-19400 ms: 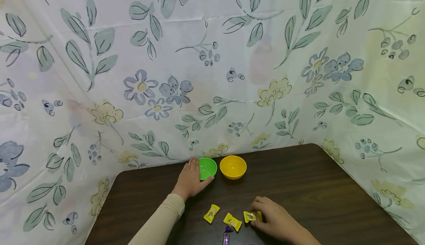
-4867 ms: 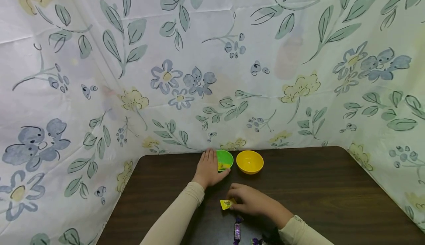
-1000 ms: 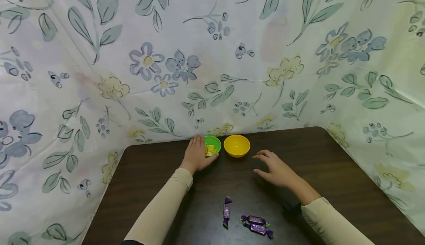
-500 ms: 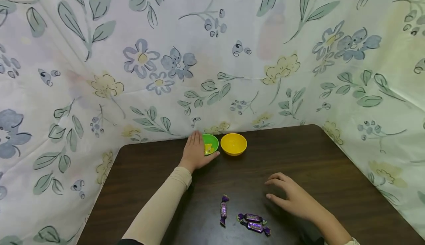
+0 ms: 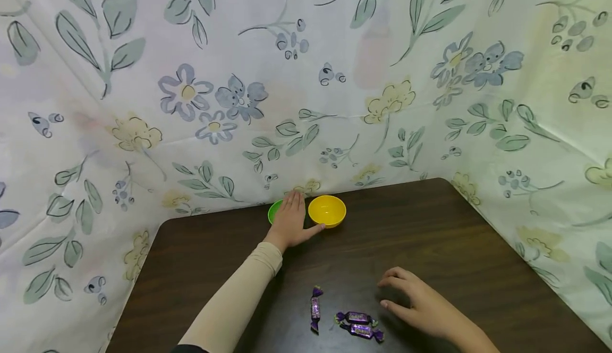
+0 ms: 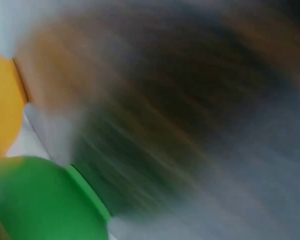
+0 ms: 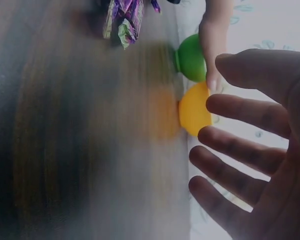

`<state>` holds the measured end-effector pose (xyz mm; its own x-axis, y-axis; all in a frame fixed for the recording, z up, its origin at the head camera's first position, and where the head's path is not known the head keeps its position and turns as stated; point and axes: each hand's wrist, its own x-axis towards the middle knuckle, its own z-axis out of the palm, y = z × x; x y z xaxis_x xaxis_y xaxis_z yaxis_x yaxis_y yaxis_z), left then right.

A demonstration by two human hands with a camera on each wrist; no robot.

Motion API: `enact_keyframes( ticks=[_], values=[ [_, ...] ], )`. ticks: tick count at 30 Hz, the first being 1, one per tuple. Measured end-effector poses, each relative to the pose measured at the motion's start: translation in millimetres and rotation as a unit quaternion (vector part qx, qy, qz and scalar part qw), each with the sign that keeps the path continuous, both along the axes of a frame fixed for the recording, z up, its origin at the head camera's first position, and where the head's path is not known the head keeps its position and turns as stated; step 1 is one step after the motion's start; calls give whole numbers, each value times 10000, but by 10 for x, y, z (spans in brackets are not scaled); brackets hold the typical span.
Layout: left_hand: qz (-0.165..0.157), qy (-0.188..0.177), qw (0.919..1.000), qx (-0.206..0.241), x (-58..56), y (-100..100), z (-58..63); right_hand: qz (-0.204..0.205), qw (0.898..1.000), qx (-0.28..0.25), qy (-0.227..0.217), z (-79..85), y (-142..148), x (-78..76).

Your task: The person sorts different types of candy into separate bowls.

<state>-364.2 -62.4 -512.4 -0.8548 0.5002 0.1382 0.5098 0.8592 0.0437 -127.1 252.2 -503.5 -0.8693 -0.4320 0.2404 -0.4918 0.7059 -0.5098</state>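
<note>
My left hand [image 5: 290, 224] reaches to the back of the table with straight fingers, in front of the green bowl [image 5: 273, 212]. Its thumb lies at the near rim of the yellow bowl [image 5: 327, 212]; whether it touches is unclear. The inside of the green bowl is mostly hidden by that hand. Over the right front part of the table, my right hand [image 5: 421, 305] holds nothing, its fingers spread and relaxed. Left of it lie purple wrapped candies: one upright in view [image 5: 315, 310] and two side by side [image 5: 360, 325]. Their wrappers [image 7: 132, 20] also show in the right wrist view.
A dark wooden table [image 5: 430, 236] bears everything. Floral cloth [image 5: 268, 103] hangs behind it and along its sides. Both bowls stand close together near the back edge. The left wrist view is largely blurred, with the green bowl [image 6: 45, 200] at its lower left.
Yellow candies earlier on the table went into the green bowl. My left hand has shifted right from that bowl's left side toward the yellow bowl; my right hand has drawn back toward the purple candies.
</note>
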Motion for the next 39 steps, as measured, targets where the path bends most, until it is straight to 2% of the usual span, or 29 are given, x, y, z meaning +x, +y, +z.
enact_keyframes(
  ticks=[8,10,13,17,19,23,32,39],
  values=[
    [-301,-144,9994,-97,-45,129,-22,-5,9989,476,-1,8,-50,74],
    [-324,-148,9993,-84,-55,149,-37,-54,9984,534,-188,14,-67,87],
    [-342,-134,9992,-128,-66,179,-62,-20,9964,472,-706,14,-97,103],
    [-344,-152,9992,-140,-71,215,-100,239,9906,423,-1276,-9,-149,122],
    [-322,-172,9993,-80,-76,234,-113,403,9897,448,-1298,-31,-174,133],
    [-261,-219,9994,14,-82,271,-109,602,9906,610,-1069,-79,-211,151],
    [-226,-186,9996,-44,-84,292,-89,653,9863,816,-1274,-139,-286,149],
    [-269,-118,9995,-132,-81,307,-99,659,9866,815,-1250,-159,-327,149]
  ],
)
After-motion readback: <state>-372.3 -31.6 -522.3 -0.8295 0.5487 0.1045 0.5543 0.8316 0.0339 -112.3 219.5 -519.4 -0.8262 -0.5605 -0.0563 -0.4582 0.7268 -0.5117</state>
